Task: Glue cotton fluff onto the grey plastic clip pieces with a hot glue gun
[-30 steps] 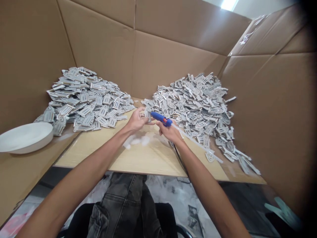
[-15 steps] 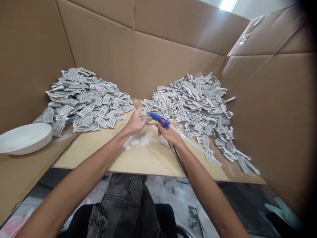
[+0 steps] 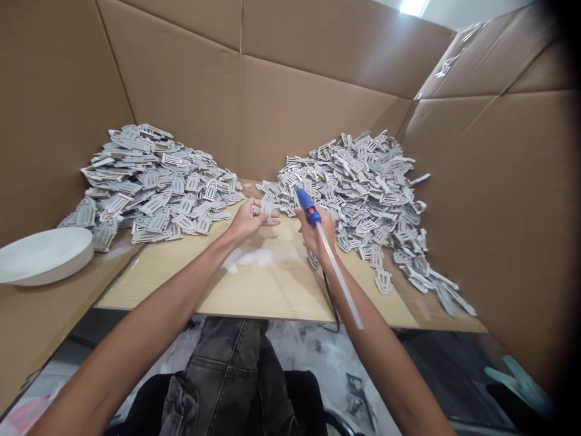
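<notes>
My left hand (image 3: 247, 221) pinches a small grey arched cut-out piece (image 3: 267, 206) upright between thumb and fingers, above the middle of the board. A blue hot glue gun (image 3: 308, 206) is gripped in my right hand (image 3: 318, 236), a short way to the right of the piece and apart from it. From the gun's rear a long translucent glue stick (image 3: 338, 275) sticks out over my forearm. Its dark cord (image 3: 330, 297) hangs below my wrist. My right fingers are partly hidden behind the gun.
Heaps of similar pieces lie left (image 3: 158, 181) and right (image 3: 363, 181) on the tan board (image 3: 272, 290). A white round bowl (image 3: 45, 254) stands at the far left. Tall cardboard walls (image 3: 318, 91) enclose the back and sides. White fluff (image 3: 249, 257) lies near my left wrist.
The glue gun has moved away from the piece to the right, and its nozzle now points more up and away. My left hand still holds the piece.
</notes>
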{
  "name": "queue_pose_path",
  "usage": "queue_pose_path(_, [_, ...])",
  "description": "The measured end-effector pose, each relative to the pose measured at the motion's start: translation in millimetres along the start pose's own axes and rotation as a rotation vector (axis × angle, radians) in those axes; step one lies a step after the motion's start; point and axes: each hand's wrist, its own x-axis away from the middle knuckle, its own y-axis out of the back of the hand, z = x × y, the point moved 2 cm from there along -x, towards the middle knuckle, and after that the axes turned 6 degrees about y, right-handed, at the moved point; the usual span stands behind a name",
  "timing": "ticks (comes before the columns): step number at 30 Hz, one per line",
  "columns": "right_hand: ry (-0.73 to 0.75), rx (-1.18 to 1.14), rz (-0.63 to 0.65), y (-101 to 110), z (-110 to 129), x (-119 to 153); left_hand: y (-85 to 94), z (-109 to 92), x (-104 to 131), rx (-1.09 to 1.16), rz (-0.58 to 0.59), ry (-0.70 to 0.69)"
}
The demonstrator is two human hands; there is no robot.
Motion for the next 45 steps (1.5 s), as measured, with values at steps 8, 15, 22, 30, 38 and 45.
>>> queue_pose_path(8, [-0.359,-0.241,-0.075,3.5,-32.7,-9.7,6.2,-15.1,6.0,-0.243,-0.126,-0.115])
queue_pose_path(15, [-0.299,-0.356,0.119,1.4,-32.9,-10.3,15.5,-15.3,-1.5,-0.239,-0.206,-0.146])
queue_pose_path(22, [-0.148,-0.256,0.362,0.9,-7.1,-1.6,9.0,-17.8,1.5,-0.272,-0.080,-0.173])
queue_pose_path(30, [-0.091,-0.265,0.439,-5.5,-6.0,3.4,6.4,-21.8,7.3,-0.289,-0.069,-0.174])
queue_pose_path(38, [-0.097,-0.262,0.457,-7.0,-6.7,2.8,5.1,-19.7,4.7,-0.272,-0.043,-0.182])
queue_pose_path(45, [-0.106,-0.139,0.481,-8.2,-11.5,2.2,7.1,-17.9,3.4,-0.281,-0.039,-0.204])
